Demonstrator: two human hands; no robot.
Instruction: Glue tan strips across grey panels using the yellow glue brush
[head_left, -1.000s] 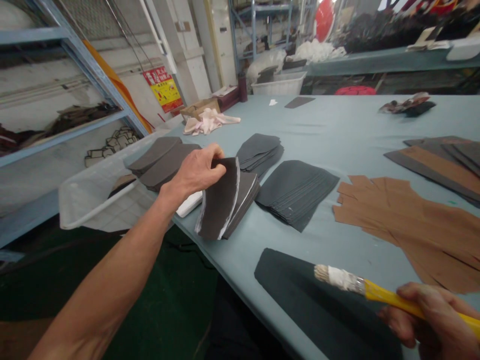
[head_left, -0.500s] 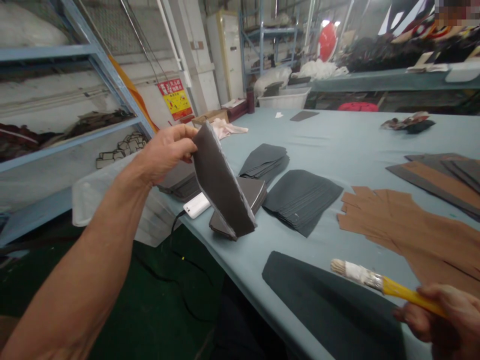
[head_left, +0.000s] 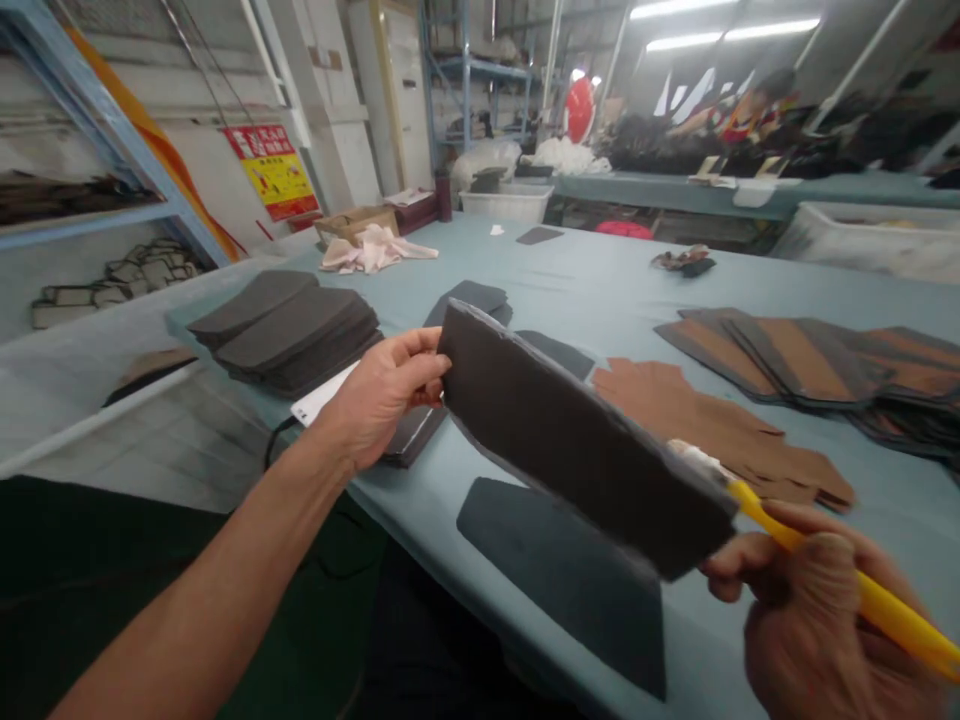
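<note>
My left hand (head_left: 397, 390) pinches the left end of a dark grey panel (head_left: 577, 430), lifted and tilted above the table, with whitish edges. My right hand (head_left: 817, 600) is closed round the yellow handle of a paintbrush (head_left: 765, 515). The brush's white-smeared bristles lie partly behind the panel's right end, and my right fingertips are close to its lower right corner; whether they touch it I cannot tell. Beneath the panel, a dark green-grey piece (head_left: 562, 580) lies flat on the table (head_left: 420, 500). Behind my left hand is a stack of panels (head_left: 412, 440), partly hidden.
Stacks of dark panels (head_left: 300, 330) stand at the left table edge, beside a white device (head_left: 322, 395) with a cable. Brown pieces (head_left: 697, 420) and brown-and-grey panels (head_left: 810, 355) lie to the right. Farther back are pale cloth (head_left: 375, 250) and a white bin (head_left: 510, 203).
My left hand has carried the panel rightward, away from the stack and over the flat piece. The panel's far end now meets my right hand and brush. The camera view has turned right.
</note>
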